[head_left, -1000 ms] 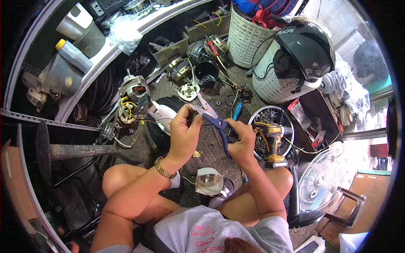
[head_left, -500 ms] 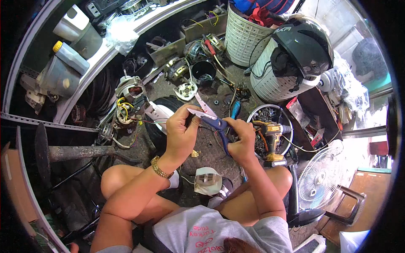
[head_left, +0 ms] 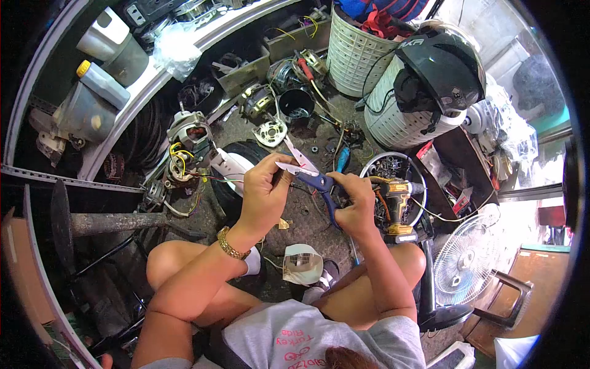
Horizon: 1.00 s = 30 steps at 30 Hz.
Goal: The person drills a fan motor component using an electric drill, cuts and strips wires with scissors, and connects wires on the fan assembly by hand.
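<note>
Right hand (head_left: 355, 200) is gripping dark-blue-handled steel scissors (head_left: 319, 181), blades (head_left: 301, 156) standing apart between both hands | left hand (head_left: 265, 190) is pressing thumb to fingers, contents unclear | good control is depending on that hand clearing both edges

A black helmet (head_left: 445, 75) rests atop a white perforated bin (head_left: 386, 126); a fan (head_left: 465, 264) shows at right.

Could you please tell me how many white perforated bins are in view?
2: the left bin beneath red and blue cloth, the right bin beneath a black helmet; others may be hidden.
</note>
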Tool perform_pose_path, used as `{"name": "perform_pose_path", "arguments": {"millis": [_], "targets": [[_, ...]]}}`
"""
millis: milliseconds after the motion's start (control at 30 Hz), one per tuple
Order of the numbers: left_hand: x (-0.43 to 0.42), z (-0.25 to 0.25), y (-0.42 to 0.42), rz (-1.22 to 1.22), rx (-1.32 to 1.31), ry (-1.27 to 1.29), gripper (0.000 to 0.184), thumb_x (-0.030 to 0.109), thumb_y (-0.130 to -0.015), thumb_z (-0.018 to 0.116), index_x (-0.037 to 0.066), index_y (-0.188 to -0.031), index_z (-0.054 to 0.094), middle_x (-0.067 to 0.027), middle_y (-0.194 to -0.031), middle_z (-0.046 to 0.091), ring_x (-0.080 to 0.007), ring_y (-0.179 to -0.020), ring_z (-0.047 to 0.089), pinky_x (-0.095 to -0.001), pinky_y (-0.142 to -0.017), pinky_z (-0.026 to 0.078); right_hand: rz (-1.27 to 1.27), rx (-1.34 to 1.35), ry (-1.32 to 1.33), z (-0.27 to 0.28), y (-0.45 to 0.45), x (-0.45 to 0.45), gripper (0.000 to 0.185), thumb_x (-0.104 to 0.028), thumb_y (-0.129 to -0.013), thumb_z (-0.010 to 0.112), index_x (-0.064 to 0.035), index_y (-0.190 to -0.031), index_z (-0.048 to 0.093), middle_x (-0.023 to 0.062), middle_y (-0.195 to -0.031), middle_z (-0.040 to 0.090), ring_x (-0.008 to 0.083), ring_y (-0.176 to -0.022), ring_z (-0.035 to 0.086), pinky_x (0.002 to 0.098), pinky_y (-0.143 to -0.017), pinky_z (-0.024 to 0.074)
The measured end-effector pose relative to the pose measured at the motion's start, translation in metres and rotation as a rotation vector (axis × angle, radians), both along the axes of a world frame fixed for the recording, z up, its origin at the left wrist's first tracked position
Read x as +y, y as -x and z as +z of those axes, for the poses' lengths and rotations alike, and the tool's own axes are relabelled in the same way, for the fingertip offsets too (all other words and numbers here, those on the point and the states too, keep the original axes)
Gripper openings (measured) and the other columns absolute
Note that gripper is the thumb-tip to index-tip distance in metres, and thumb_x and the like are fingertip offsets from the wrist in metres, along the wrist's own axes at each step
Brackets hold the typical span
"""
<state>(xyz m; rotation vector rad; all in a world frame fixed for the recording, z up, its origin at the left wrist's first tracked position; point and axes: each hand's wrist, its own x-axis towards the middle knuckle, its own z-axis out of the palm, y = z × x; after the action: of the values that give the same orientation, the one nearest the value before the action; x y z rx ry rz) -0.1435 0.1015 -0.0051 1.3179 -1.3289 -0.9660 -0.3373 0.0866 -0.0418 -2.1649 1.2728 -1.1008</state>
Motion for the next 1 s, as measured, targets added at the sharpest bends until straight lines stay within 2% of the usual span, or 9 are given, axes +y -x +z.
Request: {"name": "perform_pose_path", "arguments": {"millis": [167, 267, 367, 600, 667, 700, 767, 933, 1000], "targets": [[0.000, 0.005, 0.000, -0.007, 0.045, -0.042, 0.007, 0.006, -0.091, 0.057, 0.000, -0.090, 0.061, 0.0028, -0.081, 0.056, -0.0026, -0.074, 0.046, -0.0193, -0.065, 0.037, 0.010, -0.004, -0.029, -0.004, 0.001, 0.005, 0.041, -0.009, -0.063, 0.074, -0.0103, -0.103, 0.065, 0.0040, -0.075, 0.060, 0.0176, -0.066, 0.055, 0.0308, -0.065, 0.0364], [-0.004, 0.008, -0.003, -0.062, 0.005, 0.009, 0.009, 0.009, -0.090, 0.059, 0.000, -0.089, 0.061, 0.0043, -0.078, 0.053, -0.0024, -0.072, 0.044, -0.0186, -0.063, 0.036, 0.239, -0.452, -0.628, -0.019, 0.002, 0.010, 0.045, -0.006, -0.067, 0.073, -0.0041, -0.112, 0.063, 0.0017, -0.089, 0.064, 0.0052, -0.077, 0.051, 0.0218, -0.069, 0.0440], [-0.005, 0.013, -0.003, -0.071, 0.027, 0.021, 0.010, 0.010, -0.090, 0.060, 0.001, -0.090, 0.061, 0.0050, -0.076, 0.052, -0.0027, -0.070, 0.042, -0.0180, -0.062, 0.035, 0.339, -0.615, -0.885, -0.013, 0.001, 0.011, 0.046, -0.005, -0.067, 0.072, -0.0018, -0.112, 0.062, 0.0007, -0.090, 0.063, 0.0071, -0.077, 0.053, 0.0235, -0.069, 0.0445], [-0.005, 0.012, -0.001, -0.097, 0.093, -0.016, 0.008, 0.007, -0.091, 0.058, 0.001, -0.091, 0.061, 0.0052, -0.076, 0.053, -0.0024, -0.070, 0.045, -0.0183, -0.062, 0.036, 0.424, -0.550, -0.915, -0.013, 0.004, 0.009, 0.049, -0.011, -0.070, 0.072, -0.0023, -0.116, 0.058, 0.0024, -0.092, 0.061, 0.0092, -0.076, 0.053, 0.0245, -0.071, 0.0447], [-0.003, 0.011, 0.001, -0.109, 0.117, -0.044, 0.007, 0.007, -0.091, 0.057, 0.001, -0.093, 0.060, 0.0055, -0.075, 0.053, -0.0026, -0.069, 0.045, -0.0187, -0.062, 0.037, 0.649, -1.130, -1.257, -0.019, 0.005, 0.009, 0.060, -0.021, -0.070, 0.077, -0.0034, -0.120, 0.049, 0.0053, -0.090, 0.062, 0.0138, -0.083, 0.057, 0.0257, -0.076, 0.0455], [-0.003, 0.010, 0.003, -0.086, 0.170, -0.063, 0.007, 0.006, -0.091, 0.056, 0.001, -0.095, 0.060, 0.0038, -0.075, 0.053, -0.0037, -0.068, 0.046, -0.0195, -0.061, 0.038, 0.648, -1.130, -1.257, -0.013, 0.000, 0.010, 0.060, -0.021, -0.070, 0.077, -0.0034, -0.120, 0.049, 0.0053, -0.090, 0.062, 0.0138, -0.083, 0.057, 0.0257, -0.076, 0.0455], [-0.002, 0.007, 0.008, -0.065, 0.223, -0.086, 0.008, 0.004, -0.091, 0.055, 0.001, -0.097, 0.059, 0.0021, -0.074, 0.053, -0.0049, -0.067, 0.046, -0.0203, -0.060, 0.038, 0.182, -1.050, -0.976, 0.006, -0.015, 0.013, 0.067, -0.026, -0.070, 0.079, -0.0042, -0.123, 0.044, 0.0078, -0.091, 0.064, 0.0171, -0.087, 0.060, 0.0289, -0.079, 0.0465], [0.002, 0.007, 0.014, -0.036, 0.009, 0.032, 0.010, -0.003, -0.090, 0.047, 0.001, -0.096, 0.055, -0.0053, -0.073, 0.051, -0.0120, -0.064, 0.049, -0.0240, -0.060, 0.041, 0.181, -0.980, -0.901, 0.015, -0.018, 0.013, 0.051, -0.002, -0.069, 0.080, -0.0045, -0.113, 0.053, 0.0036, -0.089, 0.065, 0.0090, -0.078, 0.060, 0.0220, -0.071, 0.0472], [-0.001, 0.005, 0.008, -0.102, -0.161, 0.109, 0.011, -0.005, -0.088, 0.048, 0.001, -0.094, 0.055, -0.0080, -0.074, 0.051, -0.0168, -0.066, 0.051, -0.0261, -0.061, 0.042, 0.152, -0.942, -0.922, 0.020, -0.020, 0.016, 0.050, -0.003, -0.069, 0.079, -0.0041, -0.113, 0.054, 0.0018, -0.085, 0.063, 0.0077, -0.076, 0.059, 0.0214, -0.068, 0.0467]]}}
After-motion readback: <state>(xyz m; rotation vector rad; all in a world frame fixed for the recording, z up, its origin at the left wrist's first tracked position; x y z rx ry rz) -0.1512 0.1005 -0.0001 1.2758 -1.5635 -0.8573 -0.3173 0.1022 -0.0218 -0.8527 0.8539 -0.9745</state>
